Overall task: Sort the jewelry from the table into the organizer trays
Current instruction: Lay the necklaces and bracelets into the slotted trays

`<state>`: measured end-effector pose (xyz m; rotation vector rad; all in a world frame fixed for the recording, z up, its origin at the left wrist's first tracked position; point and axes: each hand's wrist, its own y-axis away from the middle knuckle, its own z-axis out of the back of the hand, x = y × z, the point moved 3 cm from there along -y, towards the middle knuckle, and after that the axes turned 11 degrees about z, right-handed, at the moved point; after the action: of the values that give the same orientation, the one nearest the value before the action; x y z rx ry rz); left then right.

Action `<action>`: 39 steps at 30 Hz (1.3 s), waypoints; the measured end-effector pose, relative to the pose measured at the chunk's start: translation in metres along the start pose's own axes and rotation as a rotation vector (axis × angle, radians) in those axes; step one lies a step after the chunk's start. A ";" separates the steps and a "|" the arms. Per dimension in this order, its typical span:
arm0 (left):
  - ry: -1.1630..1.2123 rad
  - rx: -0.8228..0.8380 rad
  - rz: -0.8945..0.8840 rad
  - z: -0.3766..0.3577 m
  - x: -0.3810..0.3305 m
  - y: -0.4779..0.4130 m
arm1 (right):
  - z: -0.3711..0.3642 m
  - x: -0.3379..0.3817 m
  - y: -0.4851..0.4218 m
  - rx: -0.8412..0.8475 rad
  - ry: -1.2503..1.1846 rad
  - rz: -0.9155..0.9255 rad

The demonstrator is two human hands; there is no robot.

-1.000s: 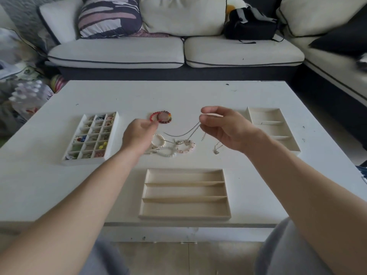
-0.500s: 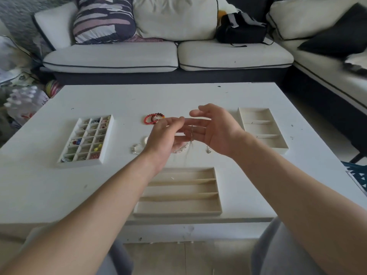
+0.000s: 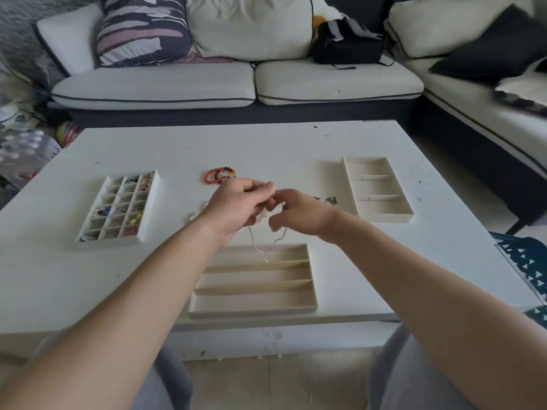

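One thin silver chain (image 3: 255, 247) hangs in a slack U between both hands, above the table (image 3: 296, 143). Its low point sits over the far slot of the front tray (image 3: 251, 312); can't tell if it touches the tray

Left hand (image 3: 236, 205): fingers curled, thumb and fingertips pinching the chain's upper end. The strand drops out from under the palm

Right hand (image 3: 299, 214): fingers curled inward and motion-blurred. The other strand comes out below it, so it's gripping that end, but the exact pinch point is not readable. Fingertips of the two hands are nearly touching

Front tray: three long slots, nearest the table's front edge, between the forearms

Right tray (image 3: 381, 218): cream, three compartments, well right of the hands. Couple of small dark pieces (image 3: 330, 200) on the table just left of it, too small to identify

Red bead bracelets (image 3: 220, 175) lie just behind the left hand. Pearl bracelets (image 3: 192, 216) are left of the left wrist, mostly hidden by it

Bead box (image 3: 118, 208): gridded, far left, small cells hold mixed coloured beads

Behind the table: cream sofa (image 3: 154, 87) with a striped cushion (image 3: 142, 28) and a black bag (image 3: 346, 42)
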<state>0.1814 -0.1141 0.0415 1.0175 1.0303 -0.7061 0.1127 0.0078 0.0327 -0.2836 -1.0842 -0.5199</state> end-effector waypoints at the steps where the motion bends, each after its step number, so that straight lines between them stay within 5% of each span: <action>1: 0.113 0.058 0.027 0.000 0.000 0.000 | -0.005 -0.003 0.002 0.053 -0.063 -0.022; 7: 0.610 0.124 0.203 0.023 0.011 -0.002 | -0.019 -0.022 0.005 0.167 -0.347 -0.125; 15: 0.747 -0.160 0.317 0.080 0.055 -0.017 | -0.012 -0.056 0.005 -0.082 -0.480 -0.282; 24: 0.127 -0.288 0.249 0.082 0.088 -0.009 | -0.006 -0.080 0.007 -0.166 -0.201 -0.341; 39: -0.808 -0.435 0.095 0.089 0.093 -0.005 | -0.002 -0.073 0.006 -0.030 0.653 -0.303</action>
<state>0.2434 -0.1996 -0.0326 0.3308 0.3881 -0.6850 0.0910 0.0315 -0.0336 0.0345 -0.4811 -0.8294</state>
